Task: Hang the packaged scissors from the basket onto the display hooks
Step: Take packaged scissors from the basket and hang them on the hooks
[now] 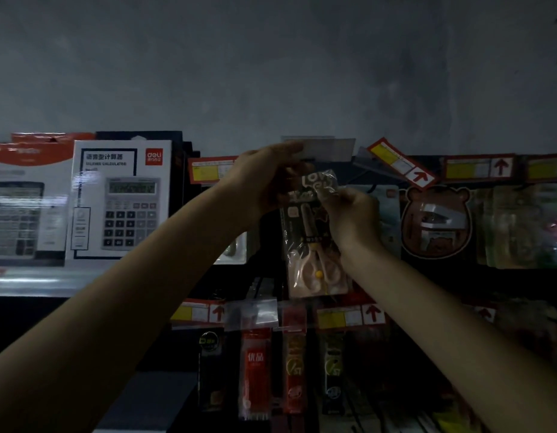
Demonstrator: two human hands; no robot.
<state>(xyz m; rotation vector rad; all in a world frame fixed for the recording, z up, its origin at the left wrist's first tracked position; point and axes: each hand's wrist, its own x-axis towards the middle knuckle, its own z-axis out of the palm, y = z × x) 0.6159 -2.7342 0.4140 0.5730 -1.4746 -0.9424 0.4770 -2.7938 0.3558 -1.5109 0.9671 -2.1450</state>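
A packaged pair of scissors (311,245) with pale pink handles hangs upright in a clear bag at the top row of the display. My right hand (352,214) pinches the upper part of the package near its printed header. My left hand (261,179) is raised just left of it, its fingers holding a clear price-tag flap (324,150) at the hook's front. The hook itself is hidden behind my hands and the package. The basket is out of view.
Boxed calculators (121,198) stand on a shelf to the left. A bear-shaped package (436,223) and other hung goods are to the right. Below hang several pen packs (255,370) under red and yellow price tags (349,317). A grey wall rises above the display.
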